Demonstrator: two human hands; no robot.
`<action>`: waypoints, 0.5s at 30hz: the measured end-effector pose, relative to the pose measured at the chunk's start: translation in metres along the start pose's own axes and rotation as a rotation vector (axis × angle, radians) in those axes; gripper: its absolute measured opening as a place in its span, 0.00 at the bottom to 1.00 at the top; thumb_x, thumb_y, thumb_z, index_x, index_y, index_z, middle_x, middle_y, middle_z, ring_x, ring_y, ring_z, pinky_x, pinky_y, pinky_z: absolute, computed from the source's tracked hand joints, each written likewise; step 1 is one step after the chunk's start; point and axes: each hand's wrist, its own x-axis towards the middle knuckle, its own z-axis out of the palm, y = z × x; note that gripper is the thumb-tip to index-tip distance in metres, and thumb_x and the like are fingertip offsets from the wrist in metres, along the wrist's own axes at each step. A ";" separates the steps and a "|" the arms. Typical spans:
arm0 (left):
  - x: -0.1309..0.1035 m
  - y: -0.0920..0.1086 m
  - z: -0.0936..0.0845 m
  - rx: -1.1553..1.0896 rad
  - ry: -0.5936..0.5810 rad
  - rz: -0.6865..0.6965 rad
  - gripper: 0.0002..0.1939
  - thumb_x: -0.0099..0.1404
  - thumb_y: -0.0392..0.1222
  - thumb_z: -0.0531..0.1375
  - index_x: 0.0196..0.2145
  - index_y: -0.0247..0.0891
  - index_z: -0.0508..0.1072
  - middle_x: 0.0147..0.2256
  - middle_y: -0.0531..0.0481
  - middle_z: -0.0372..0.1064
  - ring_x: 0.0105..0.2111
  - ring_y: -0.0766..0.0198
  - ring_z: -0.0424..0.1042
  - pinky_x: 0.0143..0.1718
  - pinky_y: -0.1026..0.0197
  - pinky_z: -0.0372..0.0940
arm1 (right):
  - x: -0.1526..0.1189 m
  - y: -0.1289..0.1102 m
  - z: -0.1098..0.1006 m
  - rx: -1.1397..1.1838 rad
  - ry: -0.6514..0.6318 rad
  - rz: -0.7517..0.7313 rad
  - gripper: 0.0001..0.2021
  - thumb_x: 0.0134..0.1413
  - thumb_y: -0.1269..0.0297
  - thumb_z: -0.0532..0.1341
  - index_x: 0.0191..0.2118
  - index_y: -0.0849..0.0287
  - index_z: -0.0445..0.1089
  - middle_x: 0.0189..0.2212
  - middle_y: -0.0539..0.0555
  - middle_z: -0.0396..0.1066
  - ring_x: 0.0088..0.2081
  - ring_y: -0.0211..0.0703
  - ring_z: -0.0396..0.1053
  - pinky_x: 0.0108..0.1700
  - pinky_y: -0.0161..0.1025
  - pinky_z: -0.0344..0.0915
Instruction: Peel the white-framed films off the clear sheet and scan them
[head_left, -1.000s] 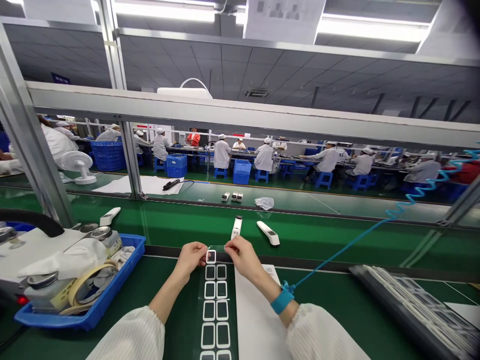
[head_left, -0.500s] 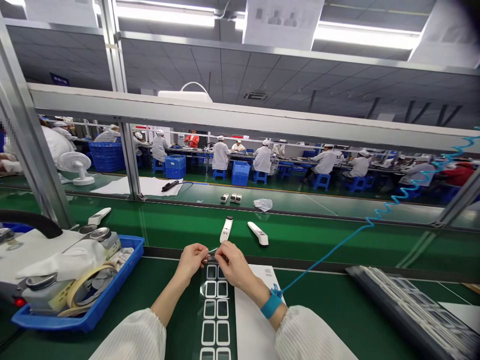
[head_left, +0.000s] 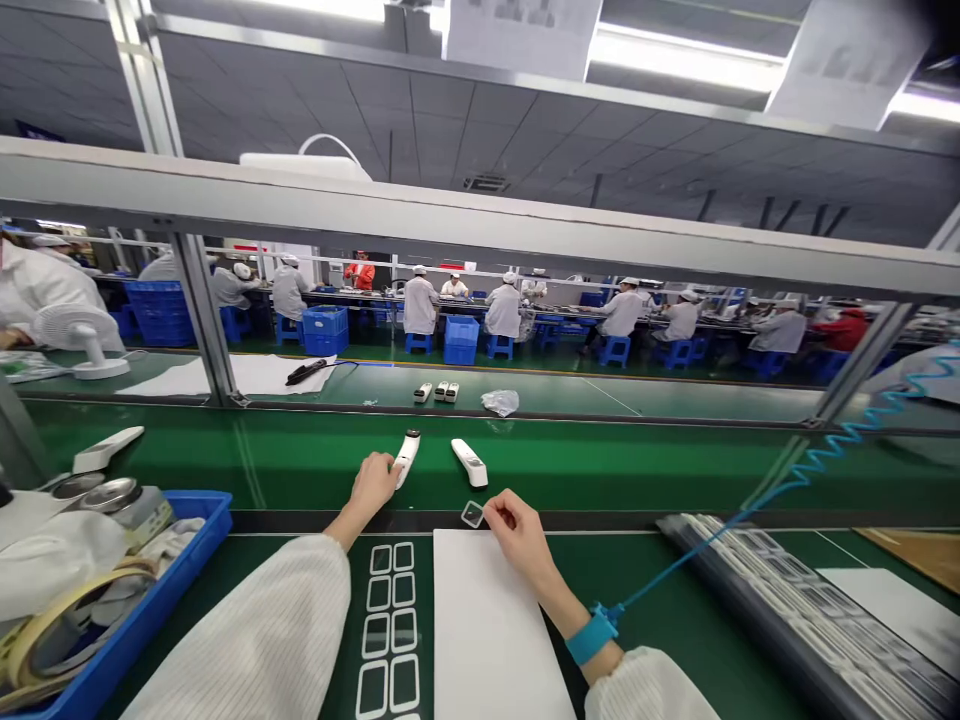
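Note:
My left hand point(head_left: 375, 484) is closed on the lower part of a white handheld thermometer point(head_left: 407, 456), which lies on the green belt. Between the thumb and fingers of my right hand point(head_left: 516, 528), a small clear square sticker with a white frame point(head_left: 472, 514) is pinched by its edge. A second white thermometer point(head_left: 469, 463) rests on the belt, between my hands and a little beyond them. Below my left hand lies a clear sheet of white-framed stickers point(head_left: 380, 594) in two columns. Beside it, a blank white board point(head_left: 491, 630) extends under my right hand.
A blue tray point(head_left: 191, 575) holding tape and metal-topped bottles stands at left. Stacked framed sheets point(head_left: 810, 610) lie at right. A blue coiled cord point(head_left: 817, 460) runs to my right wristband point(head_left: 592, 637). Metal posts and a beam cross in front; people sit beyond.
My hands have parted. The left went from the sticker sheet to the thermometer and took hold of it; the right moved rightward with a sticker lifted off. The view turned right.

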 end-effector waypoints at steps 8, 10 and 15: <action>0.028 0.023 0.026 -0.030 0.058 -0.094 0.18 0.65 0.47 0.57 0.49 0.35 0.66 0.50 0.43 0.62 0.51 0.53 0.63 0.51 0.44 0.59 | 0.001 0.004 -0.001 0.024 0.043 0.042 0.12 0.54 0.60 0.57 0.23 0.58 0.63 0.21 0.47 0.58 0.22 0.37 0.54 0.24 0.34 0.53; 0.023 0.024 0.016 -0.115 0.071 -0.102 0.19 0.65 0.48 0.56 0.50 0.35 0.65 0.50 0.42 0.62 0.50 0.53 0.63 0.51 0.44 0.60 | 0.003 0.001 -0.002 0.040 0.059 0.054 0.12 0.53 0.60 0.58 0.22 0.58 0.64 0.21 0.47 0.58 0.22 0.37 0.54 0.24 0.34 0.53; -0.027 0.033 -0.012 -0.447 0.026 -0.061 0.21 0.70 0.49 0.43 0.52 0.34 0.62 0.41 0.42 0.67 0.34 0.61 0.70 0.37 0.57 0.65 | 0.009 -0.012 -0.005 0.123 0.098 0.078 0.13 0.51 0.57 0.59 0.22 0.58 0.65 0.20 0.47 0.58 0.22 0.37 0.54 0.24 0.35 0.53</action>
